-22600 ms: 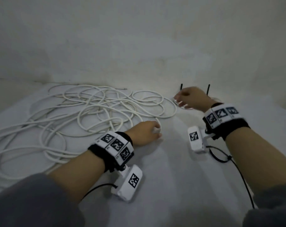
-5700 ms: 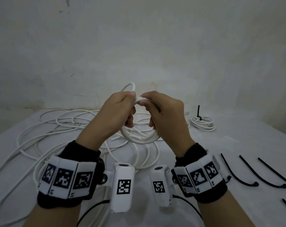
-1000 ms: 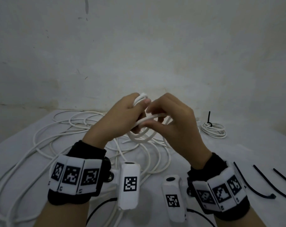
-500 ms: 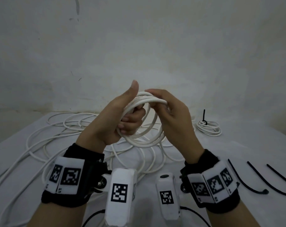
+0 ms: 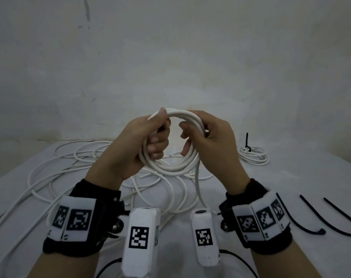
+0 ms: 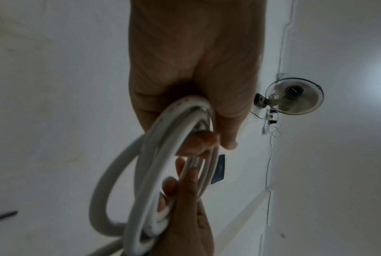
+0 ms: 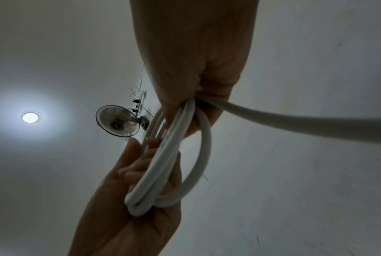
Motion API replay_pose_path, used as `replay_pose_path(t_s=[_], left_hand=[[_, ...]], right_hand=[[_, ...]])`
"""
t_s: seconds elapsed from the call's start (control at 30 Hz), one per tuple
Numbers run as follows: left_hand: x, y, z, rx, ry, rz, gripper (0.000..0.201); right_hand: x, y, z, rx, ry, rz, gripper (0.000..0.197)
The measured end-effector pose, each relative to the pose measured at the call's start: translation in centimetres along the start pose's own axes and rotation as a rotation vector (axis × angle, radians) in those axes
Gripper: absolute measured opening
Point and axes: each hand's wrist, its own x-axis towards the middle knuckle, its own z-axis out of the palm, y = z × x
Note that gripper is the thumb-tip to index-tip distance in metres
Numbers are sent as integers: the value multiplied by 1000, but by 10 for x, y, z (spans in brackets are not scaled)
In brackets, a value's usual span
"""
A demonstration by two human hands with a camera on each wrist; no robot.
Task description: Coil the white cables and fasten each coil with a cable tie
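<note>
Both hands hold a coil of white cable (image 5: 170, 169) up above the table. My left hand (image 5: 158, 131) grips the coil's left side, thumb pressed on top and fingers curled through the loop. On the coil's right side, my right hand (image 5: 193, 133) has its fingers wrapped round the turns. A loose tail (image 5: 198, 187) hangs from the coil to the table. In the left wrist view the coil (image 6: 154, 155) runs from my left hand (image 6: 207, 121) to my right hand (image 6: 185, 216). The right wrist view shows the coil (image 7: 163, 173) and the tail (image 7: 294, 124) leading away.
Loose white cables (image 5: 70, 167) sprawl over the white table (image 5: 291, 177) at the left and under my hands. A finished coil with a black tie (image 5: 252, 155) lies at the back right. Several black cable ties (image 5: 311, 217) lie at the right edge. A wall stands behind.
My left thumb has come down onto the coil. My right hand has slid to the coil's right side, and the loop now faces me more openly.
</note>
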Motion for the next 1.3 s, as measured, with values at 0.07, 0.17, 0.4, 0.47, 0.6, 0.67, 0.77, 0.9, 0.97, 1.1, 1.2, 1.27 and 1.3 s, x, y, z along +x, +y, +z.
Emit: replay_pose_path(t_s=[0.07, 0.17, 0.4, 0.47, 0.6, 0.67, 0.77, 0.9, 0.97, 1.1, 1.2, 1.27, 1.3], left_hand=[[-1, 0, 1, 138, 68, 28, 42], [1, -3, 1, 309, 213, 123, 43], [4, -8, -5, 434, 358, 279, 36], [4, -10, -4, 387, 344, 273, 32], [6, -11, -2, 312, 288, 251, 29], [6, -11, -1, 305, 242, 219, 30], [6, -11, -2, 326, 180, 176, 35], [7, -13, -4, 279, 149, 139, 35], [6, -12, -8, 243, 126, 105, 33], [4, -12, -14, 213, 48, 24, 37], [5, -11, -11, 195, 55, 12, 55], [5, -9, -11, 172, 46, -19, 62], [5, -8, -10, 163, 43, -35, 61]], right_hand=[[-1, 1, 1, -11, 77, -28, 7], [-1, 3, 3, -21, 159, -45, 12], [-2, 5, 4, 52, 161, -29, 13], [-1, 3, 4, 79, 146, -29, 14], [-2, 2, 3, 146, 158, -43, 20], [-2, 3, 3, 134, 178, -43, 22], [1, 3, 4, 97, 189, -50, 19], [9, 2, 4, 63, 186, -66, 15], [11, 4, 7, 55, 172, -70, 19], [10, 12, 12, 27, 163, -61, 28], [10, 16, 13, 0, 153, -65, 32], [10, 17, 14, -13, 137, -66, 33], [10, 17, 14, -24, 127, -68, 32]])
